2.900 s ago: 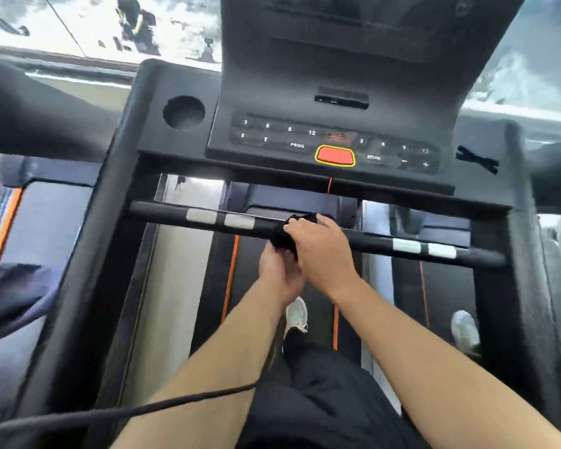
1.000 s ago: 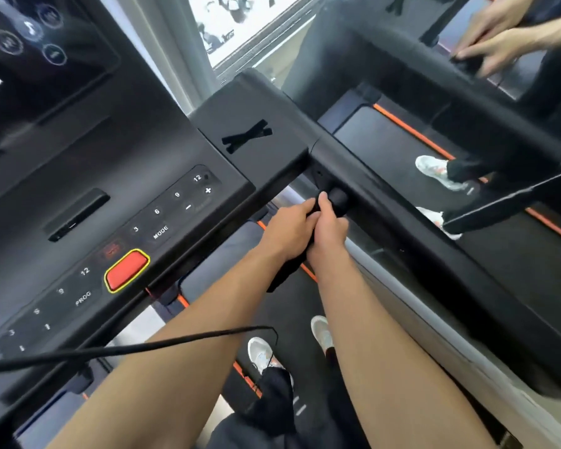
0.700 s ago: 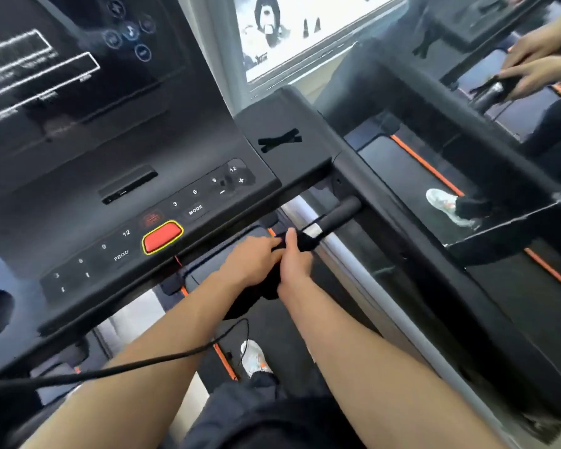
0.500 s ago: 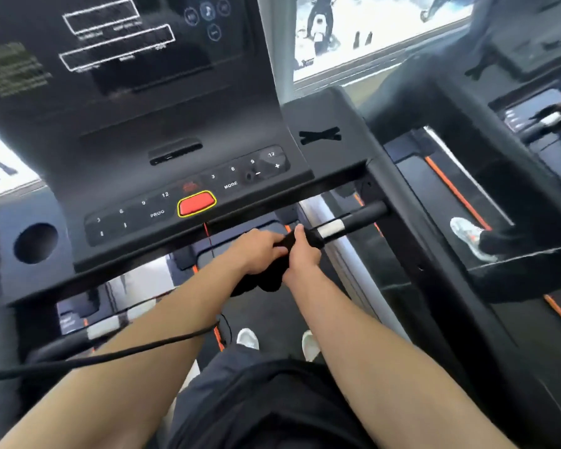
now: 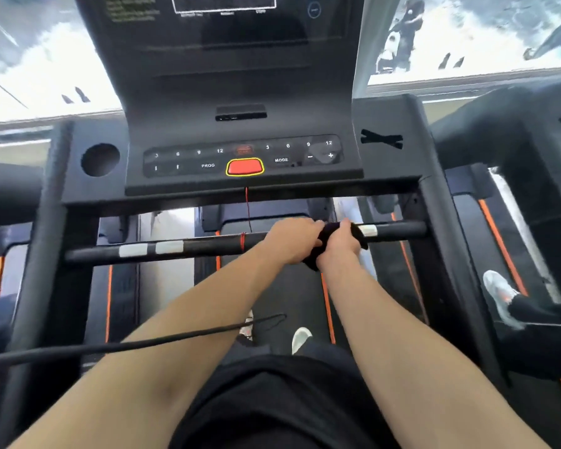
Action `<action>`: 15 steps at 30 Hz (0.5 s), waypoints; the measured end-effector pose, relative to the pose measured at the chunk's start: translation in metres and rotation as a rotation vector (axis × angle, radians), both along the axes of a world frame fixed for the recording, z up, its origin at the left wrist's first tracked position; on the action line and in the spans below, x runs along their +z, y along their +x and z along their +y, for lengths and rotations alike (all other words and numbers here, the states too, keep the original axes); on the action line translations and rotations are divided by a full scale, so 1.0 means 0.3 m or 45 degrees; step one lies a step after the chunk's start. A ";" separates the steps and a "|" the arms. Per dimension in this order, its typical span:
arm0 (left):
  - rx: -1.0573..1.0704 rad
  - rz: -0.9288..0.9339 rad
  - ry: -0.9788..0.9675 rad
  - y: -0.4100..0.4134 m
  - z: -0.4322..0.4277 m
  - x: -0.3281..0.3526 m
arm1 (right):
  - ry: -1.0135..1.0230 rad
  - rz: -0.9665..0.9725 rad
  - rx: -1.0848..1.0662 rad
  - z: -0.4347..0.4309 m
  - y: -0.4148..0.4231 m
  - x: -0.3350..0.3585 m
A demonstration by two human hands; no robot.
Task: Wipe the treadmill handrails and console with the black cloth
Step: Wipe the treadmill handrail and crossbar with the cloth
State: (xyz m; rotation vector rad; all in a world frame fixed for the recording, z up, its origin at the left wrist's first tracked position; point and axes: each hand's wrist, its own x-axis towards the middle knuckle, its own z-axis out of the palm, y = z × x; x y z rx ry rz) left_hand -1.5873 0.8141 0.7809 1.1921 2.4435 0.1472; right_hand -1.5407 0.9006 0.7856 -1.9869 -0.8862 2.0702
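Cup holder [image 5: 100, 159], a round recess at the far left of the console [image 5: 240, 131], is seen in shadow; whether anything lies in it cannot be told. To its right the keypad with the red stop button [image 5: 244, 166] is set into the console face, and a thin red cord [image 5: 247, 209] hangs from beneath it down to the front handrail [image 5: 191, 246], a black crossbar with pale sensor patches.

Right of centre on that bar, the left hand [image 5: 292, 239] is curled over the rail and the right hand [image 5: 340, 243] is closed just beside it, both pressed onto the black cloth [image 5: 318, 254], which is bunched around the bar between and beneath them. The cloth is judged soft, light and limp, easily wrapped round a tube; it is best gripped as a wad against the rail so that it does not slip off the smooth sensor patch [image 5: 367, 230] just to the right. The rail itself is judged rigid and fixed. Further right, the side handrail [image 5: 441, 241] runs toward the near edge.
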 end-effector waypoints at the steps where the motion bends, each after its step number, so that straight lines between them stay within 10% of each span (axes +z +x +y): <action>1: 0.018 0.024 -0.029 -0.009 -0.062 0.004 | -0.031 0.004 0.031 -0.060 -0.011 0.006; 15: 0.139 0.296 -0.046 -0.017 -0.334 -0.010 | -0.338 0.246 0.293 -0.335 -0.011 -0.018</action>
